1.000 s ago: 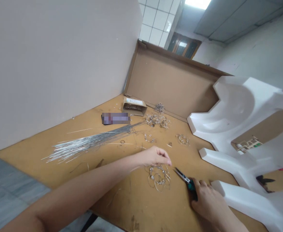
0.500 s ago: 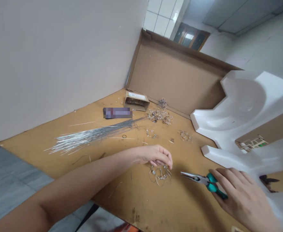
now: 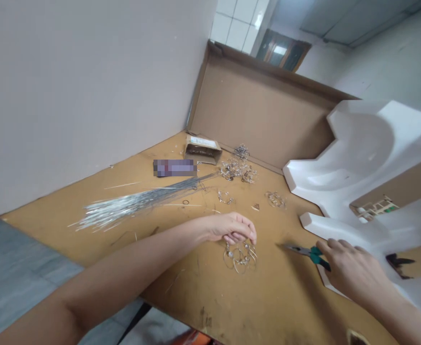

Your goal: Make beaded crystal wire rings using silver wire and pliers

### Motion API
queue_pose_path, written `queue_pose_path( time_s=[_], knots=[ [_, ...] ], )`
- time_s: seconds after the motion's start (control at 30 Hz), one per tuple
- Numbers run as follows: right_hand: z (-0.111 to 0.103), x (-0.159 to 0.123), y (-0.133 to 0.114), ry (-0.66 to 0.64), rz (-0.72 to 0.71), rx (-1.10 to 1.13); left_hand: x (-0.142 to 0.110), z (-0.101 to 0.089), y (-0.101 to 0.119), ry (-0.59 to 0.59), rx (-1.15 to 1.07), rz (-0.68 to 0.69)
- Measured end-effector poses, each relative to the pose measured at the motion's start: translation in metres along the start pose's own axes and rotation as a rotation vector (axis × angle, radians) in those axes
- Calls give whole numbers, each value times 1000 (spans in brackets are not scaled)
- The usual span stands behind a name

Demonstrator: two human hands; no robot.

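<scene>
Wire loops (image 3: 239, 258) lying tangled on bench (image 3: 267, 297); left hand (image 3: 233, 229) hanging curled just above; right hand (image 3: 352, 268) grasping teal-handled needle-nose pliers (image 3: 303, 250).

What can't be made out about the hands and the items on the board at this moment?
In the head view:
- the left hand: its curled fingers hide whether it grips the wire rings
- the right hand: its fingers hide whether it holds the long-nose pliers
- the cardboard box: its label is too small to read
- the pixelated object: blurring hides what it is
</scene>
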State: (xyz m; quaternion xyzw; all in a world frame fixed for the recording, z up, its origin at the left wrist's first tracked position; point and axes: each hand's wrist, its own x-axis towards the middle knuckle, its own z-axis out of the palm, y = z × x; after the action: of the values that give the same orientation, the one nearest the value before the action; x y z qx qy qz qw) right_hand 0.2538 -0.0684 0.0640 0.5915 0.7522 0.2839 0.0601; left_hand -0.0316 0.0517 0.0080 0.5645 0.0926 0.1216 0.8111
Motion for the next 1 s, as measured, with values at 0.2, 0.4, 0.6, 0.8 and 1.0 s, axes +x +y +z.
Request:
queue_pose_path(
  time_s=[0.2,0.4,0.6,0.8,1.0],
  knots=[
    [-20,3,-2,88,-153,-19,2,2,-2,-24,23,-14],
    [-38,19,-22,208,-331,-81,3,3,-7,-39,0,-37],
    [-38,23,-24,226,-340,-94,3,3,-7,-42,8,-71],
    [-37,24,-26,241,-364,-96,5,2,-9,-89,-8,-56],
    [-37,24,-28,251,-377,-97,5,2,-11,-112,-10,-73]
  ],
)
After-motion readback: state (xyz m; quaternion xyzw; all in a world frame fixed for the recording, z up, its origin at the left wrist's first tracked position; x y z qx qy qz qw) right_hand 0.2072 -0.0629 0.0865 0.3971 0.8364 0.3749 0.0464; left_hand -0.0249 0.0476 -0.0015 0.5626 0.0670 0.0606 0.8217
